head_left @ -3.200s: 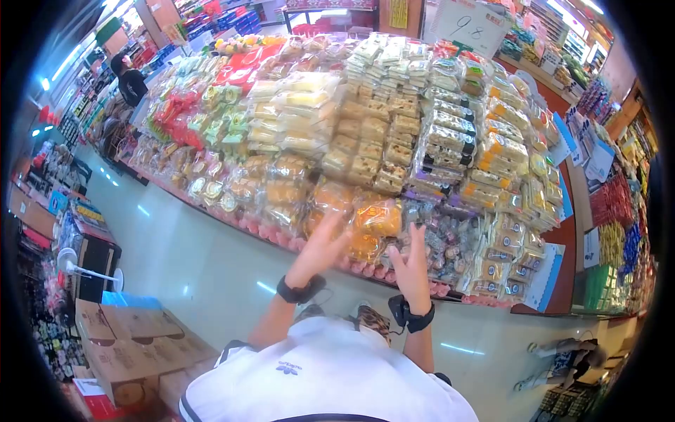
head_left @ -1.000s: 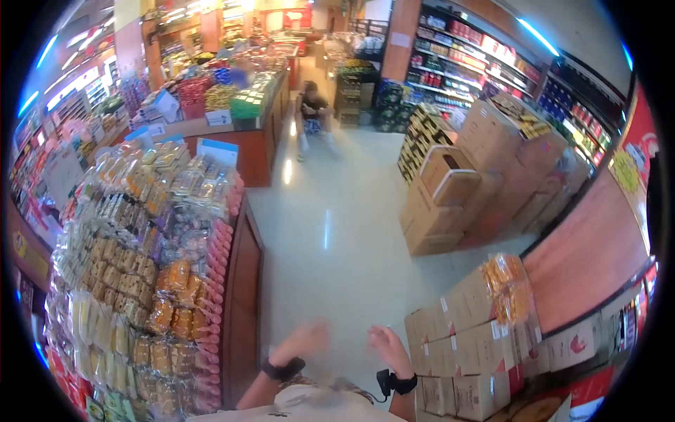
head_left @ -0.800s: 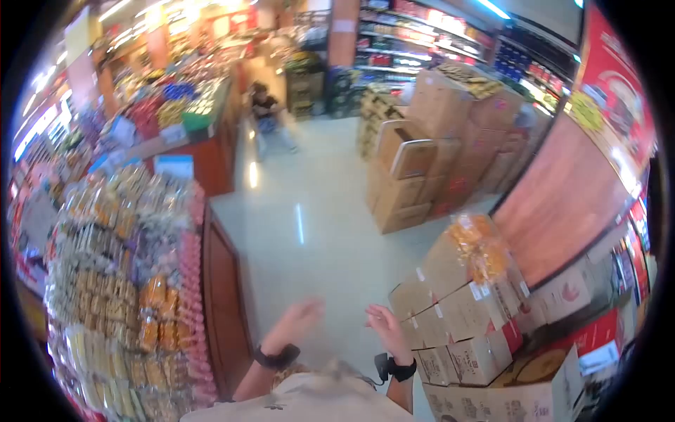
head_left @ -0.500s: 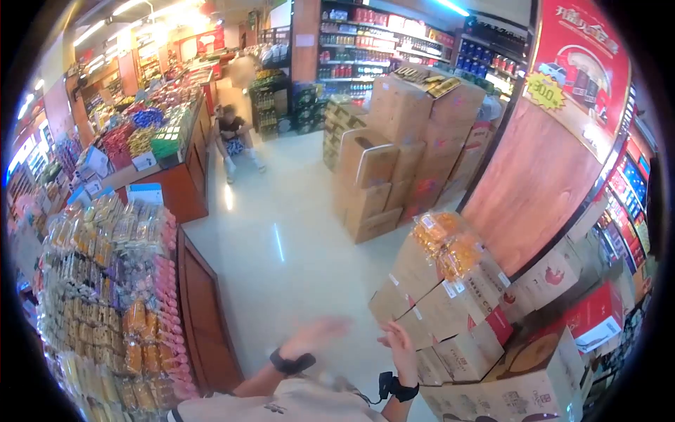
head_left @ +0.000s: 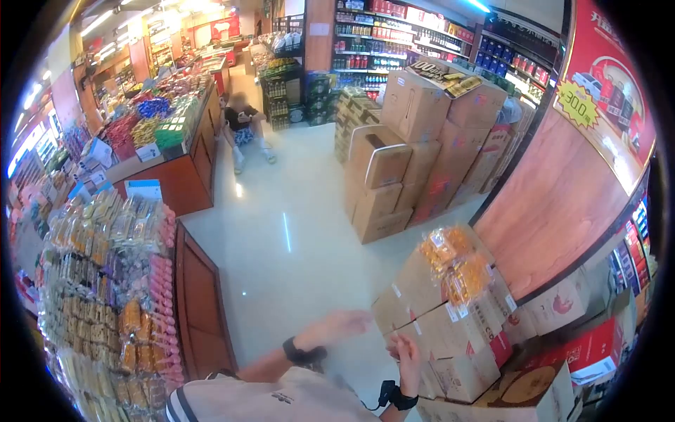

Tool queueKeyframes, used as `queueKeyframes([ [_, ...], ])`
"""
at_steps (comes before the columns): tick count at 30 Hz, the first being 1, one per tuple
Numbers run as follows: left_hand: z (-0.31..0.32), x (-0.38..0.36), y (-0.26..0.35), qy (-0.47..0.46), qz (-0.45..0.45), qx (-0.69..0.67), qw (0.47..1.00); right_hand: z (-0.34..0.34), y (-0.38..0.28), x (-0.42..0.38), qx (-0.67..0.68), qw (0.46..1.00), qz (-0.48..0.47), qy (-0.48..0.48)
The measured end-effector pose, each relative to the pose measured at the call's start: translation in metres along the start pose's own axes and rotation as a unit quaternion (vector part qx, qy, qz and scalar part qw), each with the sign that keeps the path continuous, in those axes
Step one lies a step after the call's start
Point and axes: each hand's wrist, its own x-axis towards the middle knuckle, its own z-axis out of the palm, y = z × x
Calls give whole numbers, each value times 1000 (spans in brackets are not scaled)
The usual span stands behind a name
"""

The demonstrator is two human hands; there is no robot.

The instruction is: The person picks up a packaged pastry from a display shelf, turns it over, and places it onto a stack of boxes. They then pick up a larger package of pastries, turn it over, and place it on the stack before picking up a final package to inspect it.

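Observation:
Above the pale floor, my left hand reaches inward with a dark wristband behind it; it is smeared by motion. My right hand is raised a little to its right, its fingers bent and close together, beside the stacked cartons. Whether anything small is between those fingers is hard to make out. The two hands are apart. Orange packaged snacks in clear wrapping lie on the cartons beyond my right hand.
On the left stands a counter with packaged snacks. Tall brown boxes are stacked ahead, near a wooden pillar. A person sits low by the far counter. An open carton is at lower right.
My left hand has moved slightly right, toward my right hand. The fingers of my right hand have drawn closer together. The view has shifted a little, and the seated person's legs show more.

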Motion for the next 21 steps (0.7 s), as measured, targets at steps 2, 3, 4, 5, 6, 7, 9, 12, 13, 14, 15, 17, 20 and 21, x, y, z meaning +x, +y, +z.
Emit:
queueKeyframes([
  [2,-10,21,-5,-12,-6,-32,999,-1,-6,24,-14,1000,-26,-4],
  [3,-13,30,-10,-22,-12,-50,998,0,-10,34,-21,999,-35,-3],
  [4,-17,39,-19,-17,0,-108,994,2,-14,44,-13,999,-30,-4],
  [5,-21,51,-30,-21,16,-166,986,3,-20,56,-4,1000,-28,5],
  [6,-26,68,-38,-33,30,-224,974,2,-27,69,7,999,-28,21],
  [7,-33,83,-31,-32,11,-206,978,-2,-31,82,-3,999,-43,15],
  [9,-54,103,-6,-37,-41,-159,986,0,-29,102,-9,998,-59,4],
  [12,-69,147,-2,-66,-88,-167,980,3,-47,123,-10,997,-56,44],
  [13,-73,165,-4,-85,-81,-147,982,2,-52,131,-6,997,-52,64],
  [14,-78,180,-5,-104,-76,-129,983,2,-55,134,-2,996,-44,84],
  [15,-79,196,-7,-122,-68,-111,984,1,-58,135,1,994,-39,103],
  [17,-72,232,-20,-145,-21,-91,985,-2,-61,135,19,989,-37,143],
  [20,-57,263,-12,-176,0,-126,976,-12,-59,127,45,978,-32,203],
  [21,-51,273,-6,-182,0,-150,972,-18,-58,126,53,971,-31,230],
])
